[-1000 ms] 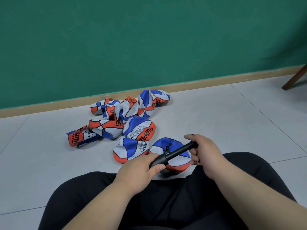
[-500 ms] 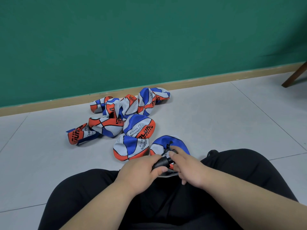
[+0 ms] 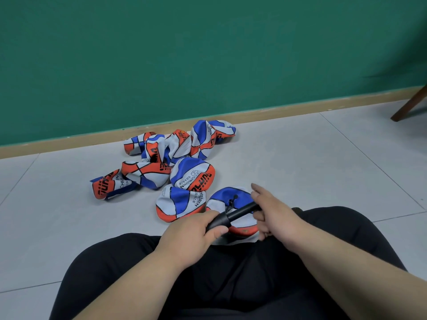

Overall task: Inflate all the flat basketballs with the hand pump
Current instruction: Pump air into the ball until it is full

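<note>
A black hand pump (image 3: 233,215) lies slanted across a flat blue, white and orange basketball (image 3: 233,202) just in front of my knees. My left hand (image 3: 196,236) grips the pump's barrel at its lower left end. My right hand (image 3: 275,215) grips the handle at the upper right, index finger sticking out. The pump's rod is partly drawn out. A thin black hose (image 3: 232,200) runs from the pump onto the ball. Several more flat basketballs (image 3: 166,162) lie heaped on the floor beyond it.
I sit cross-legged in black trousers (image 3: 231,273) on a grey tiled floor (image 3: 312,162). A green wall with a wooden skirting board (image 3: 277,112) runs behind the balls. A brown furniture leg (image 3: 409,105) shows at the far right.
My right hand pushed the handle in toward my left hand, then pulled it back out to the right. The left hand and the ball stayed in place.
</note>
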